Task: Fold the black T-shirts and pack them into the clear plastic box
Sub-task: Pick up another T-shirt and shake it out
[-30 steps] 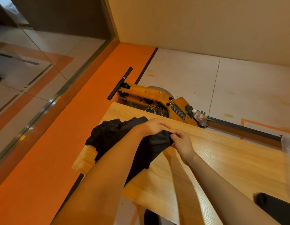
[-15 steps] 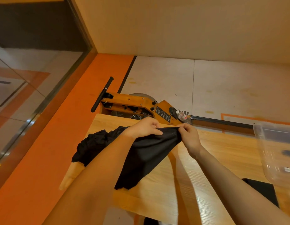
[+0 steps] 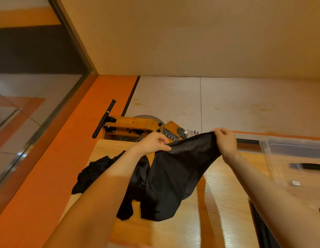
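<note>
Black T-shirt (image 3: 166, 178) between left hand (image 3: 152, 143) and right hand (image 3: 224, 140)

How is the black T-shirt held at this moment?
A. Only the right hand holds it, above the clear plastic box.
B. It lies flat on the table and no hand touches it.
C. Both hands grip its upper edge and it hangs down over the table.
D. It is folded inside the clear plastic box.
C: the left hand and the right hand each grip the upper edge of the black T-shirt, which hangs over the wooden table.
</note>
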A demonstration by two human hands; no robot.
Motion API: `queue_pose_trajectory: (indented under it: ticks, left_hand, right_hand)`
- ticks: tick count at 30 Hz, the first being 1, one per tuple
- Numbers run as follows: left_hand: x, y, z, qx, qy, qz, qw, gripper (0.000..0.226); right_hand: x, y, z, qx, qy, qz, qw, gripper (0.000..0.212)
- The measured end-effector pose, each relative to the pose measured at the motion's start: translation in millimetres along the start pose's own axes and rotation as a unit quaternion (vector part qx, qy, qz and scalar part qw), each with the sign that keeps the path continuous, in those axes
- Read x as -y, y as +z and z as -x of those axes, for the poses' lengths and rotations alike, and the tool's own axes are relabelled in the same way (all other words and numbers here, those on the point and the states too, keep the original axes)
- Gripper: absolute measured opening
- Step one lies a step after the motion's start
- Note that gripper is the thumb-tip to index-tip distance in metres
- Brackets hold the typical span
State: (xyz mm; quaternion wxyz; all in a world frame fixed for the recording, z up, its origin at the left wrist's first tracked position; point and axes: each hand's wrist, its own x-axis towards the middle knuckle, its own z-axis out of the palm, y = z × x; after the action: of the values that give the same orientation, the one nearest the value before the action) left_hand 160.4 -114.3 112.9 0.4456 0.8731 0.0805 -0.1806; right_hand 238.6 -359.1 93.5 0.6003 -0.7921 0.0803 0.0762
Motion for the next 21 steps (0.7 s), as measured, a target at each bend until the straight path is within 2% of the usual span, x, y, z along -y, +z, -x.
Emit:
queue_pose_trajectory:
  ticks: [6,12,18,21]
  left_hand:
    - [2,15,4,-0.023,-0.017,0.087,0.996,0.008]
    - [21,12,18,-0.049,-0.043,0.142,0.988,0.008]
    - [25,8,23,-0.012,-0.048,0.139,0.989,0.024]
    - [22,4,23,0.001,-0.048,0.132,0.990,0.018]
  right_hand:
    - [-2,28,20,0.094,0.036,-0.024,0.995,0.022]
    - [-9,26,17,0.068,0.064,-0.069,0.993,0.019]
    - [-5,25,7,0.083,0.038,-0.043,0.995,0.019]
    - [-1,25,3,0.101,0.026,-0.041,0.994,0.020]
